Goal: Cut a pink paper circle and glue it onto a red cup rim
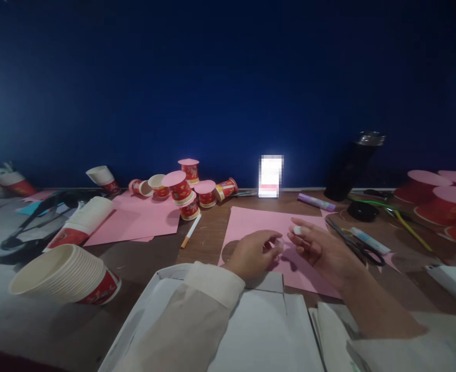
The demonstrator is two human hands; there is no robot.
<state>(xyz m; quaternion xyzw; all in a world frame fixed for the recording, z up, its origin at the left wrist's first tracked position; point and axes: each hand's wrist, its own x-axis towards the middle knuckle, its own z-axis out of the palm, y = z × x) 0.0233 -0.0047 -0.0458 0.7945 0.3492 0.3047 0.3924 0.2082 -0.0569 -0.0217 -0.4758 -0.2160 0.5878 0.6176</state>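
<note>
My left hand (pixel 253 253) is low over a pink paper sheet (pixel 251 222), its thumb and fingers curled together in a pinch. Something small and pale shows at those fingertips, too indistinct to name. Facing it from the right is my right hand (pixel 324 253), turned partly palm up with loosely bent fingers. A small white piece (pixel 297 230) sits at its fingers; I cannot make out what it is. The two hands are close but apart. Beneath my left forearm lies a white box (pixel 266 330).
Stacked paper cups (pixel 92 281) lie at left. Red cups with pink discs (pixel 176 187) stand behind, near a cigarette-like stick (pixel 191 231). A lit screen (pixel 270 175), purple tube (pixel 316 201), black bottle (pixel 347 168), scissors (pixel 361 248) and more disc-topped cups (pixel 454 206) are toward the back and right.
</note>
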